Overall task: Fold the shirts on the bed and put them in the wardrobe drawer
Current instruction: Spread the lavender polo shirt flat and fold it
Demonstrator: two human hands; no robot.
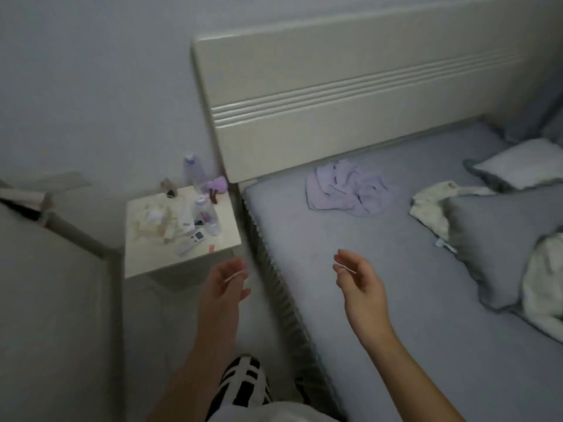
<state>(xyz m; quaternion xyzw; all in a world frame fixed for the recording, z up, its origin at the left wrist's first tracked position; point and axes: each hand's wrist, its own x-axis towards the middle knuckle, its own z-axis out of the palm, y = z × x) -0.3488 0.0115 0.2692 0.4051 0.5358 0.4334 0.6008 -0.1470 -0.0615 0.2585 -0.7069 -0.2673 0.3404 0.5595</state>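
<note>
Honestly, the crumpled lilac shirt [350, 188] lies on the bed [380, 300] near the headboard [350, 95], well beyond my reach, and a pale garment [432, 205] is half tucked under a pillow [502, 248], so a tug could drag the pillow along. My left hand [227, 281] hangs over the floor and my right hand [358, 277] over the mattress, each grip loosely spread, holding nothing.

Home bedroom. Bed [380, 284] with grey fitted sheet and cream slatted headboard [350, 95] set against a plain wall. Grey pillows [499, 248] and crumpled clothes, incl. a lilac shirt [347, 190], lying on the mattress. Small white bedside surface [225, 239] just beside the bed, cluttered with bottles [192, 169], tissues and small personal items. Dim indoor light, domestic clutter throughout.
</note>
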